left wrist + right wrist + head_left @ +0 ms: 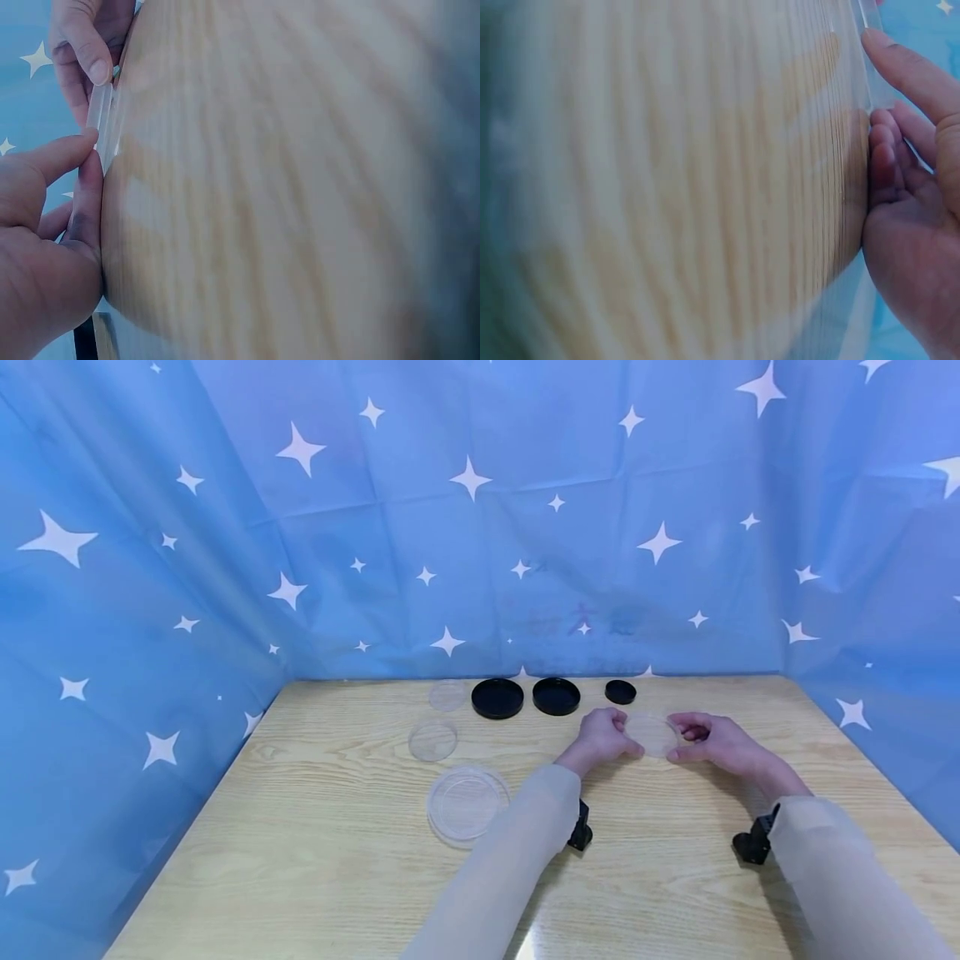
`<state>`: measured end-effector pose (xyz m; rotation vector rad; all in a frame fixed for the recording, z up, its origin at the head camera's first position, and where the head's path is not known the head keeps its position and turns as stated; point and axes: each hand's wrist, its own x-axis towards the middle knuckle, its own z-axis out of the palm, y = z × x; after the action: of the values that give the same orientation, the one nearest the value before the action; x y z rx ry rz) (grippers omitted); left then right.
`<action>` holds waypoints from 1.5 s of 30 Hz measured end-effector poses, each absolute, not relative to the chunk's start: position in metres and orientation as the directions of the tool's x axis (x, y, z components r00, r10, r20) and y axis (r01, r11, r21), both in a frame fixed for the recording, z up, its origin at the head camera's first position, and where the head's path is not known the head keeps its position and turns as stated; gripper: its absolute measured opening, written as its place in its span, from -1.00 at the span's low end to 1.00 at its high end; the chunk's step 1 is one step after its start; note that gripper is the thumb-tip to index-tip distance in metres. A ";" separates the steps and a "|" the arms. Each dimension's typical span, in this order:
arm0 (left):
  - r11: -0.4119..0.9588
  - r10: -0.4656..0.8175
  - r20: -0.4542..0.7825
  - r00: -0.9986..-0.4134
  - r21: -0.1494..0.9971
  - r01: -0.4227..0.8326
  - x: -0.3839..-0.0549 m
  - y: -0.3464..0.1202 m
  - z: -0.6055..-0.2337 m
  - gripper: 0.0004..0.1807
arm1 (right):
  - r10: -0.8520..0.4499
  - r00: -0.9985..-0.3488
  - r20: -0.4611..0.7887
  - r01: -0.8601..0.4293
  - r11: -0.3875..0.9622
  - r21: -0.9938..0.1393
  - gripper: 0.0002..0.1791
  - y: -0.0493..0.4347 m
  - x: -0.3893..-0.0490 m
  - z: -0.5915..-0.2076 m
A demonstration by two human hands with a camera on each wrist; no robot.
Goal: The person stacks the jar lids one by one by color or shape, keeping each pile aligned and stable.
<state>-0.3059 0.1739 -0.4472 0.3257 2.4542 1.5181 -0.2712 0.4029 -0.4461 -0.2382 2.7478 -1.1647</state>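
I am pinching a clear, round, shallow plastic dish (651, 735) by its opposite sides, with my left grip (602, 741) closing thumb and fingers on one edge and my right grip (716, 745) doing the same on the other. The clear dish is lying level between my two grips, toward the far right part of the pale, wood-grained table (315, 860); in the left wrist view its rim is showing edge-on, close to the surface (whether it is touching the wood or hanging just above, I am not able to tell).

Just beyond my left grip, a small black, round, shallow dish (620, 692) is sitting near the back edge. To its left, two larger black, round, shallow dishes (497, 698) are standing side by side, slightly apart. Past them, a faint clear plastic disc (447, 695) is lying, and nearer to me a second clear plastic disc (432, 740) is resting. Nearest of all, a large clear, ringed plastic disc (467, 806) is lying beside my left pale, long sleeve (502, 868). A small black device (753, 840) is jutting out at my right wrist, and a blue curtain with white stars (420, 510) is hanging behind the table.
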 end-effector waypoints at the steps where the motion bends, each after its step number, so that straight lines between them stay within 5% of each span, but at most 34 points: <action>1: 0.437 0.307 -0.082 -0.948 0.897 0.064 -0.306 0.174 -0.447 -0.44 | -0.203 -0.976 -0.074 -0.087 0.683 -0.725 -0.13 0.403 -0.271 -0.446; 36: 0.280 0.358 -0.092 -0.929 0.960 0.012 -0.289 0.144 -0.429 -0.39 | -0.209 -0.975 -0.079 -0.083 0.666 -0.741 -0.21 0.383 -0.256 -0.423; 45: 0.311 0.375 -0.028 -0.927 0.945 0.097 -0.284 0.128 -0.420 -0.40 | -0.202 -0.978 -0.052 -0.087 0.621 -0.779 -0.21 0.370 -0.246 -0.413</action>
<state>-0.2840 0.1278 -0.4198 0.4305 2.3364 1.6574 -0.2464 0.3700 -0.4133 -0.2426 2.7054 -1.2892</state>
